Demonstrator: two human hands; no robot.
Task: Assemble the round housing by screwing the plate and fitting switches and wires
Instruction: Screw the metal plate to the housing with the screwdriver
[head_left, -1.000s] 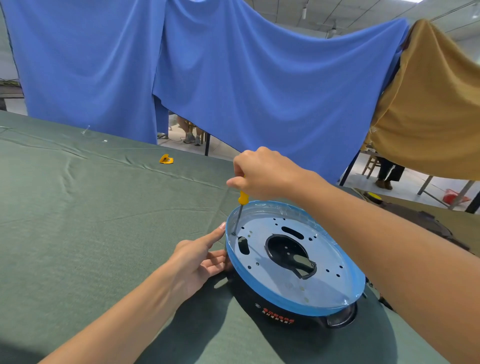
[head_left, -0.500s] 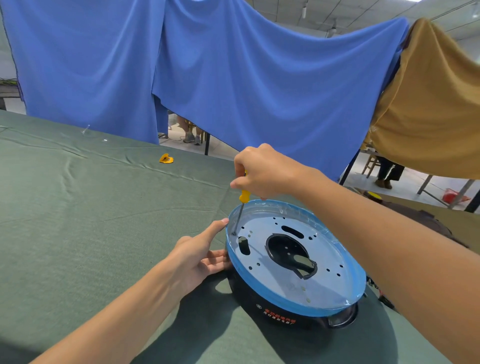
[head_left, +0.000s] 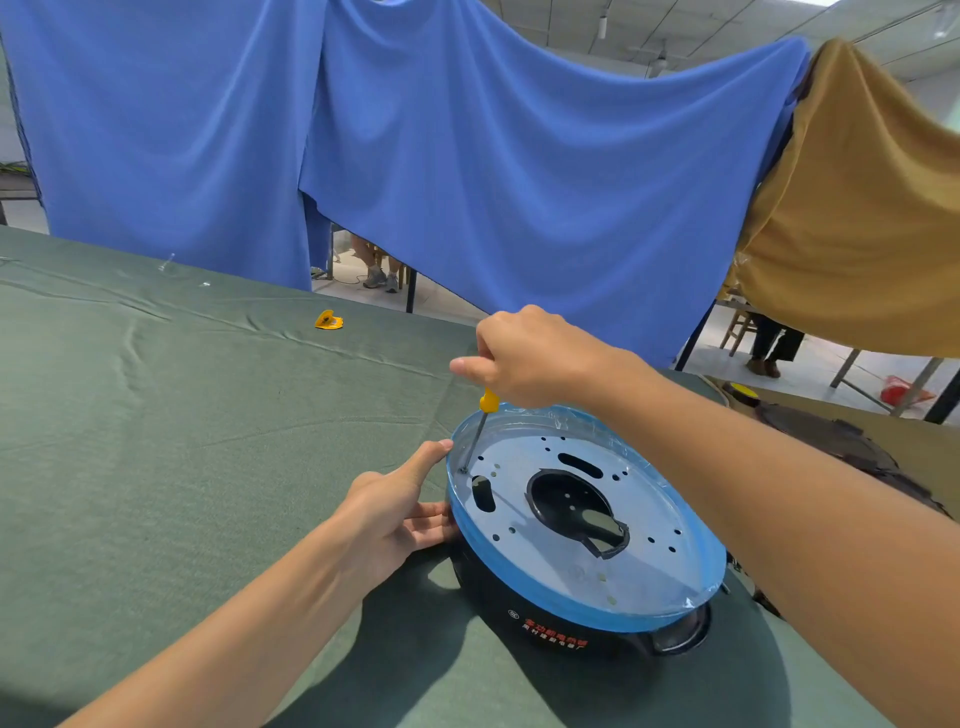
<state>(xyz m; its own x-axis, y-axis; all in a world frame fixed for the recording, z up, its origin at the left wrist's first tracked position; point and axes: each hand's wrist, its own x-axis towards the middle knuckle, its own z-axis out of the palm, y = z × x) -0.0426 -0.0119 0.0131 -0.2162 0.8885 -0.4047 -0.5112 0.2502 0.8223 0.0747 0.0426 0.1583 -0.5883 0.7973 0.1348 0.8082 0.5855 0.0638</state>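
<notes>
The round black housing (head_left: 550, 618) lies on the green table cloth, upside down, with a pale plate (head_left: 654, 545) wrapped in blue film on top. The plate has several holes and a large dark central opening. My right hand (head_left: 530, 358) grips a yellow-handled screwdriver (head_left: 480, 426) from above; its tip stands on a screw at the plate's left edge. My left hand (head_left: 395, 509) rests against the housing's left side, thumb on the blue rim, fingers under it.
A small yellow object (head_left: 328, 319) lies on the green cloth (head_left: 156, 441) farther back. Blue and ochre sheets hang behind the table. Dark parts (head_left: 841, 441) lie at the right. People's legs show beyond the sheets.
My right hand has turned slightly on the screwdriver handle, with the forefinger now stretched out to the left. The tip stays on the same screw. My left hand holds its place.
</notes>
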